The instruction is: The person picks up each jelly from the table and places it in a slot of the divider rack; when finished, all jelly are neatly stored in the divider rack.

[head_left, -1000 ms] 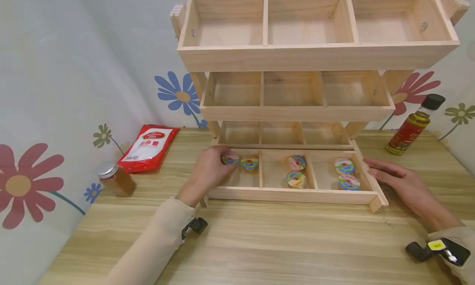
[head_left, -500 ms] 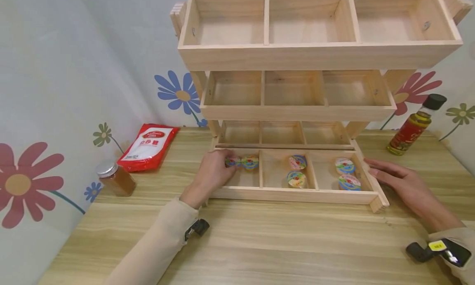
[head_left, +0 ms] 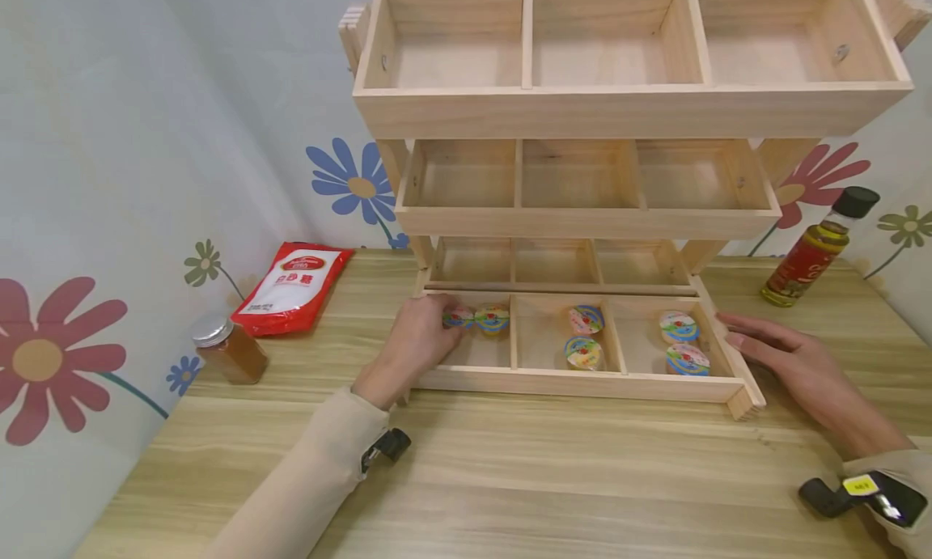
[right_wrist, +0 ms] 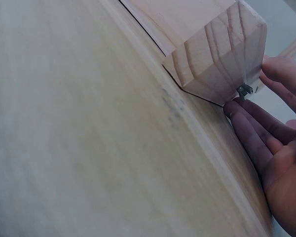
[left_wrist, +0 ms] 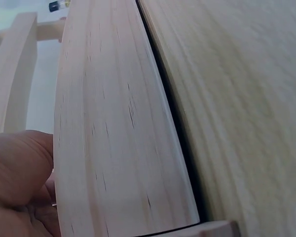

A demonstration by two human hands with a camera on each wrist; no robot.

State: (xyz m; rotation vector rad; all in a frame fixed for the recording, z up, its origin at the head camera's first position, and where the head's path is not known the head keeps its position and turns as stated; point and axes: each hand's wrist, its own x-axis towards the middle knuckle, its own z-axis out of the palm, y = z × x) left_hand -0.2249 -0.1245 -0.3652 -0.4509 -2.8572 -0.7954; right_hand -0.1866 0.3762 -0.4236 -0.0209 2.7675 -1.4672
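My left hand (head_left: pixel 417 339) reaches into the left compartment of the wooden rack's lowest tier (head_left: pixel 575 383). Its fingers hold a small jelly cup (head_left: pixel 459 316) with a printed lid, right beside another jelly cup (head_left: pixel 492 318). The fingertips are partly hidden. In the left wrist view the thumb side of the left hand (left_wrist: pixel 19 173) shows behind the rack's front board (left_wrist: pixel 118 123). My right hand (head_left: pixel 808 373) rests against the rack's right side, fingers extended. The right wrist view has its fingers (right_wrist: pixel 249 126) by the rack's striped end block (right_wrist: pixel 219 52), near a small metal fitting.
Two jelly cups (head_left: pixel 584 336) sit in the middle compartment and two more (head_left: pixel 684 345) in the right one. Upper tiers (head_left: pixel 626 114) rise overhead. A red-and-white bag (head_left: pixel 294 288) and a spice jar (head_left: pixel 229 350) stand left; an oil bottle (head_left: pixel 819 247) stands right.
The left hand has moved slightly right with its jelly cup, which now sits against the neighbouring cup. The right hand has stayed by the rack's side.
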